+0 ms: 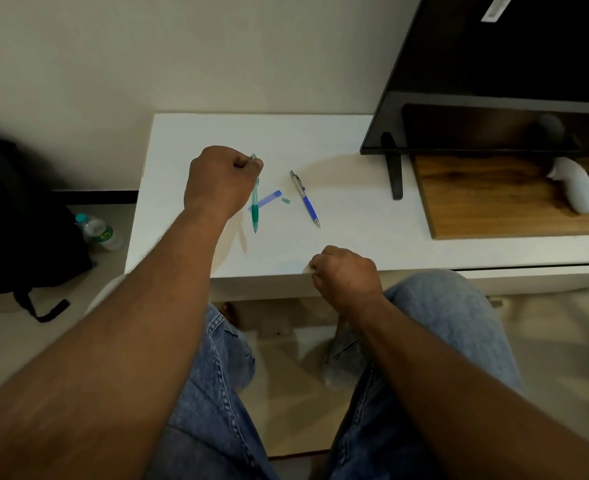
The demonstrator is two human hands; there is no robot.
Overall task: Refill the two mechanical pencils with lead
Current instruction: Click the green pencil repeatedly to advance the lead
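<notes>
Our left hand (220, 181) pinches the green pencil (255, 206) near its top, probably to open it; our right hand (345, 275) is curled, holding we cannot tell what.

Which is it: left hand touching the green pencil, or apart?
Touching. The head view shows the left hand gripping the green pencil near its top end, with the fingers curled round the barrel and no gap between them.

Black backpack (16, 216), water bottle (99, 232), television (494, 81), white controller (575, 188)

left pencil (255, 209) across lead case (271, 197), right pencil (306, 200) beside
</notes>
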